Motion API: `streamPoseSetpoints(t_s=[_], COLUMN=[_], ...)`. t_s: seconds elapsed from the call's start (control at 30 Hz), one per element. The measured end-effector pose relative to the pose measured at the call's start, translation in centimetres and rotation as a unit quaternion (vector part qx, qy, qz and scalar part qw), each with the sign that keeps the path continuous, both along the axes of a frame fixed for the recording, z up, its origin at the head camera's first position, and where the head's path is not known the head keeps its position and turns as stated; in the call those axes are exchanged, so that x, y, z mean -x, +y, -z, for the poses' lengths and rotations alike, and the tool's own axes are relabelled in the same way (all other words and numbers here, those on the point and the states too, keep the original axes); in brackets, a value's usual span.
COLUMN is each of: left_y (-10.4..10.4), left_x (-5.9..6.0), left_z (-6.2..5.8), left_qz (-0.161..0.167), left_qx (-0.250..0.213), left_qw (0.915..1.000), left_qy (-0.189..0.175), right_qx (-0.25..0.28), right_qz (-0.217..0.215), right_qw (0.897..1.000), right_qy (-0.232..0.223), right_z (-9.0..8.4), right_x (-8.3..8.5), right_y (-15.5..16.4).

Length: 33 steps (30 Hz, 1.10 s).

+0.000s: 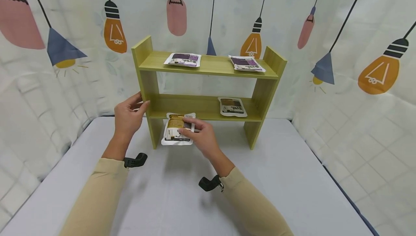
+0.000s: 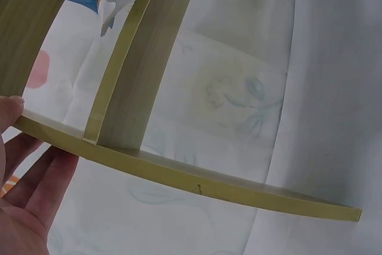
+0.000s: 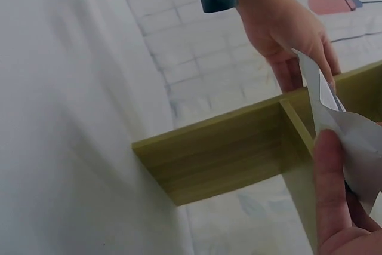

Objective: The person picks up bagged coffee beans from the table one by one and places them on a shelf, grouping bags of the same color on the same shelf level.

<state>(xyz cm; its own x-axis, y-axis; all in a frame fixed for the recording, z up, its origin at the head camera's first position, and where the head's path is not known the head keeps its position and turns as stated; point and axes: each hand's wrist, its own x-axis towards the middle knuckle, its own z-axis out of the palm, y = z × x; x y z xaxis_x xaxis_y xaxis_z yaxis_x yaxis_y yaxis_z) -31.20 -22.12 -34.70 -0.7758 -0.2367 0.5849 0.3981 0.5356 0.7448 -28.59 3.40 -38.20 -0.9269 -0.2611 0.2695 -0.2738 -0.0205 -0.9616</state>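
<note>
A light green wooden shelf with two boards stands on the table against the back curtain. My left hand grips the front edge of its left side panel, thumb inside and fingers on the outer side, also plain in the left wrist view. A flat white pouch with a gold and black print is pinched between thumb and fingers of my right hand. The pouch is in front of the lower board's left part, its top overlapping the board's front edge in the head view. In the right wrist view its pale back shows.
Two purple-and-white pouches, one left and one right, lie on the top board. A similar brown-and-white pouch lies on the lower board's right part. A patterned curtain surrounds the white table.
</note>
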Motion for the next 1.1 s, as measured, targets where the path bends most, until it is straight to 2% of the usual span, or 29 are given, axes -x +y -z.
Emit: streamPoseSetpoints(t_s=[0.57,0.9,1.1], left_y=[-0.1,0.0,0.0], left_x=[0.1,-0.1,-0.1], left_z=[0.1,-0.1,-0.2], left_qz=[-0.006,-0.001,-0.003], left_qx=[0.008,0.006,0.01], left_qw=[0.9999,1.0,0.9999], left_qy=[-0.005,-0.004,-0.012], right_qx=[-0.014,0.0,-0.017], right_qz=[0.029,-0.011,-0.021], right_qw=[0.999,0.999,0.999], right_qy=[0.006,-0.041,-0.043], right_z=[-0.7,-1.8,-2.0], right_x=[1.1,0.6,0.5], right_y=[-0.6,-0.4,-0.4])
